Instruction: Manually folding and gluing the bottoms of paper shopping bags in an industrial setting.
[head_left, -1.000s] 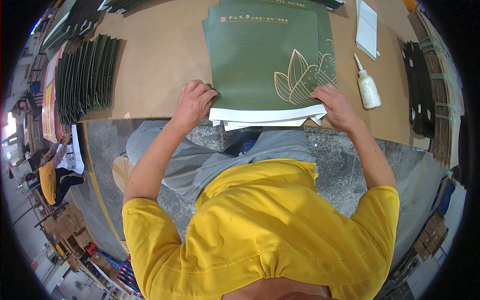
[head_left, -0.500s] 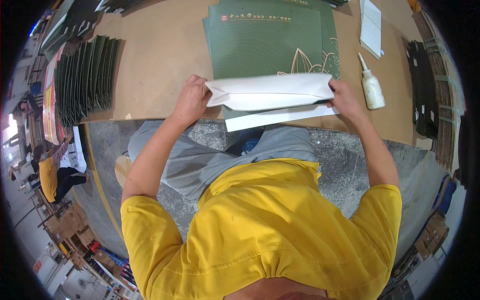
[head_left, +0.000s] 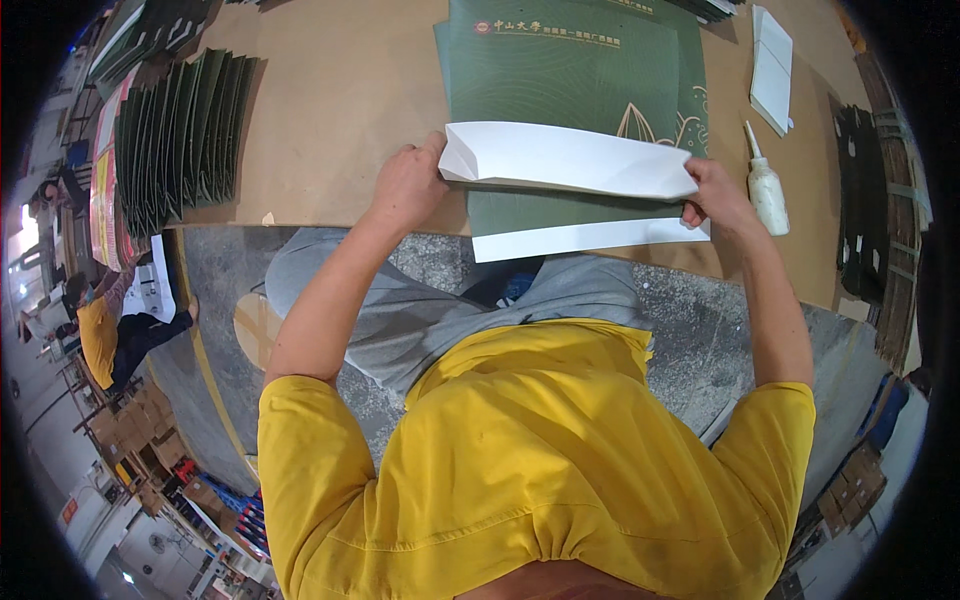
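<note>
A white flap [head_left: 570,158], creased at its ends, lies across the green bags [head_left: 560,85] near the front edge of the tabletop [head_left: 335,110]. The left hand [head_left: 410,180] pinches the flap's left end and the right hand [head_left: 716,195] grips its right end, some fingertips hidden by paper and knuckles. Below the flap shows a green panel edged with a white strip [head_left: 590,240] that reaches past the tabletop's front edge. Gold line drawing marks the green bags above. Just beside the right hand is a white bottle [head_left: 768,198] with a narrow nozzle, and beyond it lie folded white papers [head_left: 771,75]. A row of folded dark green bags [head_left: 185,140] stands at the left; banded brown cardboard [head_left: 900,215] is stacked at the far right. Farther off at the left, a co-worker in a yellow top [head_left: 98,345] leans forward.
</note>
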